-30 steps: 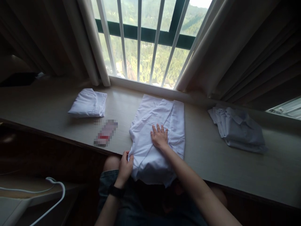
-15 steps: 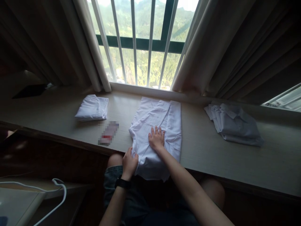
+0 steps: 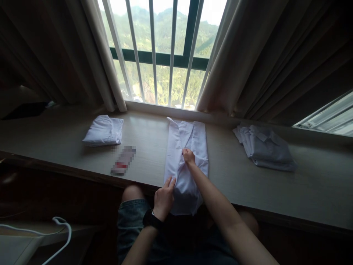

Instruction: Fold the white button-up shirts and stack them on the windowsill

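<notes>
A white shirt [image 3: 171, 151], folded to a narrow strip, lies before me, its lower end hanging over the table's front edge. Its left side is turned inward over the middle. My right hand [image 3: 189, 157] is closed on the inner edge of that flap, pinching the cloth. Lower down, my left hand [image 3: 164, 197], with a dark band at the wrist, grips the flap near the table edge; index finger and thumb show on top, the other fingers are partly hidden.
A folded white garment [image 3: 103, 130] lies on the table [image 3: 146, 147] at the left, near a pixelated object [image 3: 123, 161]. Several folded white shirts [image 3: 266, 147] are piled at the right. Behind stand a barred window [image 3: 162, 55] and curtains [image 3: 220, 66]. A white cable [image 3: 67, 235] curves at lower left.
The shirt's left side has been folded inward to the right, making it narrower. My left hand moved right with it. My right hand went from lying flat to pinching the cloth.
</notes>
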A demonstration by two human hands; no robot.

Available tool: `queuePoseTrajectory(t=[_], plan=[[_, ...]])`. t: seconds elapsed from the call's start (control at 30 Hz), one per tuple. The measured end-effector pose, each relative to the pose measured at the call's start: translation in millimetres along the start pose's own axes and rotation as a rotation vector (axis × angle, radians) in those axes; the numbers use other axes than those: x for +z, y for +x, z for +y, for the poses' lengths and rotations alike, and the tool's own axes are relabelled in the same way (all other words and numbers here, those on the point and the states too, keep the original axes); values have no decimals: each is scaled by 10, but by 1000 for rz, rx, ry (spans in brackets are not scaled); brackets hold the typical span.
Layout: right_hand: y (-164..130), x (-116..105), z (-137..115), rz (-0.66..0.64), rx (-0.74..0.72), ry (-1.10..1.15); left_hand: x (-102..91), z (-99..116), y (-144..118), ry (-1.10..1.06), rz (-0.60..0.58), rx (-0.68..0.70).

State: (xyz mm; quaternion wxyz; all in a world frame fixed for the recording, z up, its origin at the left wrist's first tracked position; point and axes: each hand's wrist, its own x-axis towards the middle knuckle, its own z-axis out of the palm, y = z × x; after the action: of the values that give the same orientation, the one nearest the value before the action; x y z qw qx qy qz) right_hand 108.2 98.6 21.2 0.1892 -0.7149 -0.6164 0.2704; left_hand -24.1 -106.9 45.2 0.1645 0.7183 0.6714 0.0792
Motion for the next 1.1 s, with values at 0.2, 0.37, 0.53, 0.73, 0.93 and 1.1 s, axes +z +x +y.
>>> queuePoseTrajectory(t=[0.2, 0.37, 0.53, 0.73, 0.93, 1.1], plan=[[275, 18, -313, -11, 97, -36, 46, -23, 6, -3, 9, 13], [421, -52, -502, 4, 24, -19, 52, -94, 47, 2, 16, 24], [223, -92, -178, 104, 106, -52, 66, -236, 59, -46, 37, 42], [386, -180, -26, 92, 112, -120, 121, -228, 25, -100, 0, 31], [868, -217, -225, 54, -17, -138, 112, -160, 26, -110, -9, 52], [920, -208, -201, 64, -66, -170, 166, -153, 3, -126, 26, 76]])
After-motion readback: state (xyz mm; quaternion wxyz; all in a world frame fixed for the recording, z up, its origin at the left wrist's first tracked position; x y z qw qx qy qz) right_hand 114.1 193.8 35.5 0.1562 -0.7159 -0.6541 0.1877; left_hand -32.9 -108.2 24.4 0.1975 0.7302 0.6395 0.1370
